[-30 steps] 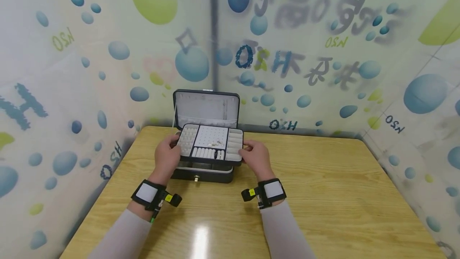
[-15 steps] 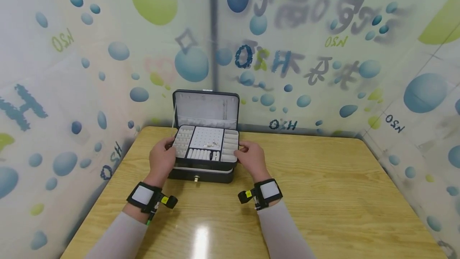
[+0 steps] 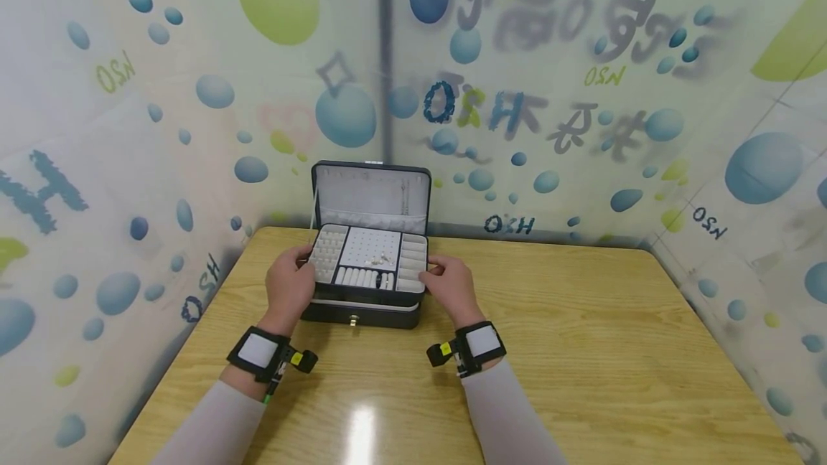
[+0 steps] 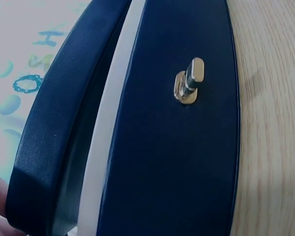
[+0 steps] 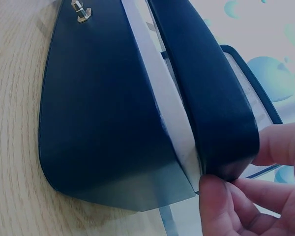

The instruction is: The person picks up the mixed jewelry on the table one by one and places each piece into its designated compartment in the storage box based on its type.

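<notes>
My left hand [image 3: 288,284] and right hand [image 3: 451,287] hold a navy jewelry tray [image 3: 371,294] by its two short sides. The tray sits just above the jewelry box base [image 3: 381,316], with a pale inner rim showing between them in both wrist views. White compartments, a dotted earring panel and ring rolls fill the tray. Small earrings [image 3: 382,259] lie on the panel, and a dark item [image 3: 378,280] is among the rolls. In the right wrist view, thumb and fingers pinch the tray's corner. Only fingertips show in the left wrist view.
Behind the tray the box's lid [image 3: 371,192] stands raised, with a thin chain [image 3: 405,196] hanging inside. A gold clasp [image 3: 353,320] juts from the base's front. The wooden table [image 3: 581,329] meets patterned walls at its back and left.
Both hands have shifted the tray left and slightly toward me, from sitting askew to more nearly over the base. It has barely moved in the last half second.
</notes>
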`<control>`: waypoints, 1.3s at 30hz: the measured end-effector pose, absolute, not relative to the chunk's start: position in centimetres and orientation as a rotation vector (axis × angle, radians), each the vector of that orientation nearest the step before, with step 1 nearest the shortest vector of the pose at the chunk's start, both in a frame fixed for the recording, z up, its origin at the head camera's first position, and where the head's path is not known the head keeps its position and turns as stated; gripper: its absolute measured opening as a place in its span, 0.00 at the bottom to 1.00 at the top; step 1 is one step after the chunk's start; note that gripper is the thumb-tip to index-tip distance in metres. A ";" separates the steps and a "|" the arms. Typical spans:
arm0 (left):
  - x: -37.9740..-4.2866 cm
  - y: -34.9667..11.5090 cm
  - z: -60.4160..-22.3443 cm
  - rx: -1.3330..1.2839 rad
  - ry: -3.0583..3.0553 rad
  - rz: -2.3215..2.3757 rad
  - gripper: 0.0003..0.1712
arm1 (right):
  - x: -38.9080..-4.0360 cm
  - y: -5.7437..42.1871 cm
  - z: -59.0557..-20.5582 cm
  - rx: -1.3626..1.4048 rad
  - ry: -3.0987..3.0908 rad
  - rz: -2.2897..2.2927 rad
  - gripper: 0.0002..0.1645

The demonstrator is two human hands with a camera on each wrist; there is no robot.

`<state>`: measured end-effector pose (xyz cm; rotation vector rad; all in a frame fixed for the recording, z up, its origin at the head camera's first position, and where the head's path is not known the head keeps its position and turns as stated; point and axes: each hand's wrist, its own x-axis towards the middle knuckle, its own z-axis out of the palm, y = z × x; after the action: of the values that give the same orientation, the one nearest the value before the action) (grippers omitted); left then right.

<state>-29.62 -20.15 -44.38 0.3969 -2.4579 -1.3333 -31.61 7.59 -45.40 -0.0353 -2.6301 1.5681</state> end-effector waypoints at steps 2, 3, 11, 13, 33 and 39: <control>-29.7 -20.2 -44.5 0.391 -2.463 -1.323 0.28 | -31.6 7.5 -45.4 -0.033 -2.629 1.569 0.24; -29.7 -20.3 -44.5 0.385 -2.464 -1.317 0.28 | -31.5 7.5 -45.4 -0.032 -2.631 1.567 0.24; -29.7 -20.8 -45.0 0.335 -2.479 -1.273 0.28 | -31.4 7.3 -45.3 0.007 -2.652 1.576 0.25; -29.7 -20.8 -45.0 0.333 -2.484 -1.267 0.28 | -31.3 7.2 -45.3 0.025 -2.656 1.562 0.26; -30.2 -21.3 -45.6 0.277 -2.562 -1.123 0.28 | -31.4 6.8 -45.5 0.030 -2.672 1.495 0.25; -30.3 -21.4 -45.7 0.274 -2.573 -1.109 0.28 | -31.4 6.8 -45.7 0.030 -2.668 1.495 0.24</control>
<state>-30.26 -21.36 -45.67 0.2739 -2.5730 -1.1090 -31.44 6.78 -45.74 0.0304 -2.6682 1.4948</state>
